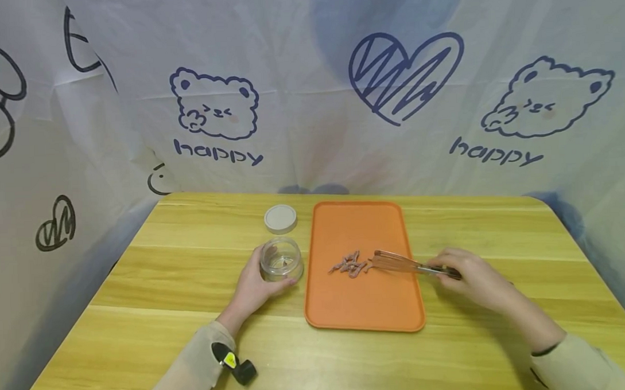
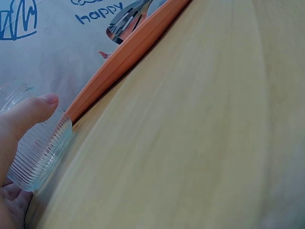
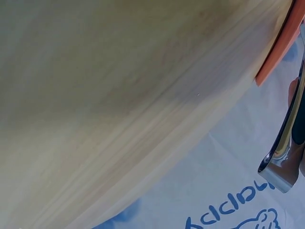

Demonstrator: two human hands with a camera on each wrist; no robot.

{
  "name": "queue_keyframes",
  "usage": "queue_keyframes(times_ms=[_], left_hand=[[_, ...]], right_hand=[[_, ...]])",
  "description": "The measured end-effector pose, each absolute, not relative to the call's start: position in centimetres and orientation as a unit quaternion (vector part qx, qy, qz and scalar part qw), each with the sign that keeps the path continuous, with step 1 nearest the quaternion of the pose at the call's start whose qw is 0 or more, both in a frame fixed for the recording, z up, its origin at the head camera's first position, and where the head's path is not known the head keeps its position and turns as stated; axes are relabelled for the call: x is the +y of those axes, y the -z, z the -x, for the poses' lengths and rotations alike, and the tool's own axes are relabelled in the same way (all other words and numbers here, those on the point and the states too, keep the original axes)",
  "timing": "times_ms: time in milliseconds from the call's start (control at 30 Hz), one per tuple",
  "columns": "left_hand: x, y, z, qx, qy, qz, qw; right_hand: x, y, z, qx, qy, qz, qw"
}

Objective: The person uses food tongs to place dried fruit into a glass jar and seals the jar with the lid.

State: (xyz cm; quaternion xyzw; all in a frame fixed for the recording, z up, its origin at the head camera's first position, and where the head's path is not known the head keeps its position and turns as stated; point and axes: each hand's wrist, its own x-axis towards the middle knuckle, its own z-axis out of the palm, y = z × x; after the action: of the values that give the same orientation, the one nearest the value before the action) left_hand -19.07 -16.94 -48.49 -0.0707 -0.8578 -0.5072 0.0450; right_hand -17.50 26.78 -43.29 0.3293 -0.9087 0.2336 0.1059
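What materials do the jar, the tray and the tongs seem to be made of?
The jar looks like clear plastic or glass: see-through, with fine ribs on its wall in the left wrist view. The tray seems matte orange plastic or silicone, judging by its even colour and rounded rim. The tongs appear to be polished metal: silvery and mirror-like, reflecting the orange.

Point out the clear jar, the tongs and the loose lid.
clear jar point(image 1: 281, 259), head view, on its open glass rim beside the left hand.
tongs point(image 1: 397, 263), head view, on the metal arms over the tray.
loose lid point(image 1: 280, 218), head view, on its flat top.
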Motion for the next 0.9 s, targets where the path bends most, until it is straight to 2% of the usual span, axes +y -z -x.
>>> queue_keyframes(times_ms=[900], left_hand=[[-16.9,48.2,19.0,-0.859,0.505,0.073,0.048]], right_hand=[[27.2,41.1,17.6,-0.909,-0.241,-0.314,0.133]])
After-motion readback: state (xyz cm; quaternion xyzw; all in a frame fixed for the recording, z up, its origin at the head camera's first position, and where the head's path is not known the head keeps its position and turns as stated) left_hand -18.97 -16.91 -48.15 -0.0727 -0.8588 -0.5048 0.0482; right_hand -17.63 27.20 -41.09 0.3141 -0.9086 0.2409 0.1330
